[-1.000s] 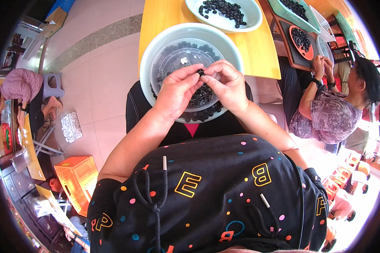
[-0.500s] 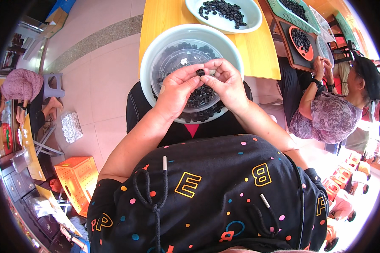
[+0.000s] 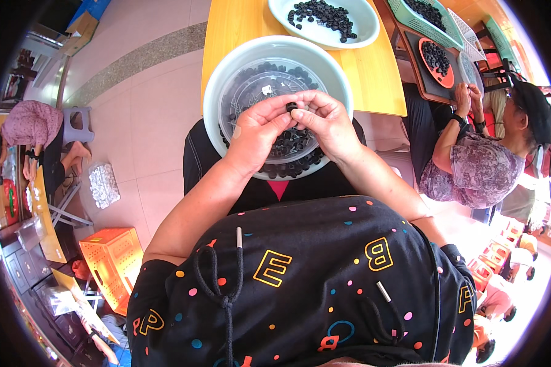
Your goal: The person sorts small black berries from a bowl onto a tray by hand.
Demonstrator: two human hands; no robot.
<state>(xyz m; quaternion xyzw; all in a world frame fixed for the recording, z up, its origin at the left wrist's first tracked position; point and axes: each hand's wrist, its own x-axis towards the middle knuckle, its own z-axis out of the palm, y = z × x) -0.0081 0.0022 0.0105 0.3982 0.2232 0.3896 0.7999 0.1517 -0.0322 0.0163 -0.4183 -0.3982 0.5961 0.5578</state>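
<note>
My left hand [image 3: 255, 131] and my right hand [image 3: 328, 121] meet above a pale grey-blue basin [image 3: 223, 79] resting on my lap. Between the fingertips of both hands sits a small black round part [image 3: 291, 107]. Inside the basin lies a clear plastic lid or tray [image 3: 251, 92] ringed by several more small black parts [image 3: 288, 162]. My forearms partly hide the basin's near side.
A yellow table [image 3: 239, 24] ahead carries a white bowl [image 3: 361, 24] of black parts. A person in a patterned top [image 3: 477, 171] sits at right by a dark tray with an orange dish [image 3: 438, 58]. An orange crate [image 3: 110, 257] stands on the floor at left; another person [image 3: 33, 122] bends there.
Almost nothing moves: both hands keep working the small black part over the basin, fingers shifting only slightly.
</note>
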